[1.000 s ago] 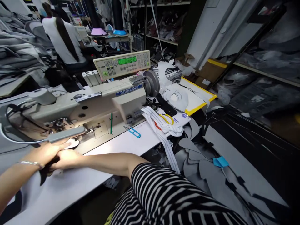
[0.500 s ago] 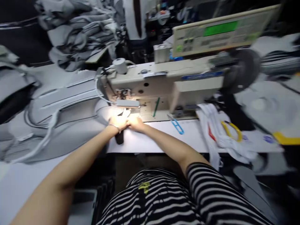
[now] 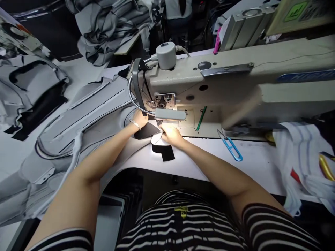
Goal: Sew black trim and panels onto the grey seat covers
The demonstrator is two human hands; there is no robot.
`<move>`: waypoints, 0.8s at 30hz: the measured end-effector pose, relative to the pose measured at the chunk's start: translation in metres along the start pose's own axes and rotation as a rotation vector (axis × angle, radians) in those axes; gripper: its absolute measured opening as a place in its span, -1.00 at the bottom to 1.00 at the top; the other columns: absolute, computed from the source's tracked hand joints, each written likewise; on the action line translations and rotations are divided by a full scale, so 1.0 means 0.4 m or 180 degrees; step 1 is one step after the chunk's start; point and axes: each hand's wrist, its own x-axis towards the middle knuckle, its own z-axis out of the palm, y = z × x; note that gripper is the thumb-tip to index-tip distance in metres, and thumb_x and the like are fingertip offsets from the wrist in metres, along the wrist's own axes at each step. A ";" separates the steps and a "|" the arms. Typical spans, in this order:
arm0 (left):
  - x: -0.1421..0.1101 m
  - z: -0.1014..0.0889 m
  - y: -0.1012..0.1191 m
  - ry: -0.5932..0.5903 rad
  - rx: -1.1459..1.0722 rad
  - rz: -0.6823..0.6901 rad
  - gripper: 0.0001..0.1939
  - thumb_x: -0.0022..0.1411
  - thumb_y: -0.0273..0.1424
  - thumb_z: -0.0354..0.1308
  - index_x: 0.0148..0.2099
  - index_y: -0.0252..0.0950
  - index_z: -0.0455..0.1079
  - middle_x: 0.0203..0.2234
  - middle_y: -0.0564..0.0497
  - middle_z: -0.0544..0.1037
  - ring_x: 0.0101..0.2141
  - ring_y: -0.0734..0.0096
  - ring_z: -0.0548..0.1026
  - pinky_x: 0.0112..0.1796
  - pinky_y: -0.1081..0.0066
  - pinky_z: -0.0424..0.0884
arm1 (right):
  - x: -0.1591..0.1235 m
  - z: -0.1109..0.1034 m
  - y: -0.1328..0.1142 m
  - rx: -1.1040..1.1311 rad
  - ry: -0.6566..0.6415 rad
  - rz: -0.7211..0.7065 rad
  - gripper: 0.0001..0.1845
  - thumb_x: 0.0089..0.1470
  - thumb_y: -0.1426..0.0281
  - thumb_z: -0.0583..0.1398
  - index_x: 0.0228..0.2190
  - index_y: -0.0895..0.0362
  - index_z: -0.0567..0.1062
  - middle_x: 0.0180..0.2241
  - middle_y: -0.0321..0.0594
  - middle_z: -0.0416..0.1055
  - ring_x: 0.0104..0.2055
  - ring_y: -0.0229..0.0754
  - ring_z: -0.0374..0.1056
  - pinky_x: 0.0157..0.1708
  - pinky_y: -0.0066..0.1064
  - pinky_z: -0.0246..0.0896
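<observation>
My left hand (image 3: 140, 119), with a bracelet at the wrist, is curled on the edge of a grey and black fabric piece (image 3: 148, 130), left of the needle area. Its fingertips are partly hidden behind the lamp's neck. My right hand (image 3: 171, 135) pinches a black-and-white strip (image 3: 157, 141) just in front of the presser foot. The strip's black end (image 3: 168, 152) hangs toward the table's front edge. Above both hands is the sewing machine (image 3: 188, 83), with a small lamp (image 3: 170, 114) lighting the work. The large grey fabric (image 3: 104, 122) spreads off to the left.
Blue thread snips (image 3: 230, 145) and a green stick (image 3: 201, 118) lie right of my hands. White straps (image 3: 300, 153) hang over the right edge, near a yellow-handled tool (image 3: 326, 167). More grey fabric (image 3: 112, 28) is heaped behind. Another person (image 3: 178, 10) is partly visible at the back.
My view has moved closer to the machine. My hands, earlier together, are now apart, the left farther back on the fabric. More of the black-and-white strip shows.
</observation>
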 end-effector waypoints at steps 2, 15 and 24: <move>-0.016 0.007 0.000 -0.0084 -0.0180 0.0038 -0.71 0.03 -0.56 -0.07 -0.29 -0.34 0.47 -0.33 -0.07 0.58 -0.20 0.28 0.50 -0.13 0.47 0.36 | -0.002 0.004 -0.002 -0.0142 -0.0038 -0.0189 -0.62 -0.03 0.52 0.08 -0.13 0.05 0.40 -0.16 -0.25 0.42 -0.12 -0.16 0.30 -0.32 -0.44 0.13; -0.010 0.045 0.025 -0.0398 -0.0154 0.0250 -0.72 0.22 -0.29 0.00 -0.22 -0.29 0.50 -0.40 -0.05 0.58 -0.34 0.31 0.50 -0.26 0.41 0.39 | -0.002 0.057 0.003 -0.0722 0.0433 -0.0678 -0.72 0.06 0.56 0.03 -0.17 0.23 0.40 -0.12 -0.03 0.36 -0.09 -0.12 0.24 -0.16 -0.37 0.17; 0.009 0.025 0.007 -0.0433 0.0099 0.0465 -0.73 0.23 -0.31 0.03 -0.20 -0.29 0.52 -0.31 -0.09 0.58 -0.28 0.26 0.50 -0.23 0.37 0.38 | 0.031 0.046 -0.002 0.0187 0.0580 -0.0251 -0.77 -0.03 0.55 0.07 -0.35 0.12 0.48 -0.21 -0.23 0.47 -0.19 -0.19 0.32 -0.24 -0.44 0.17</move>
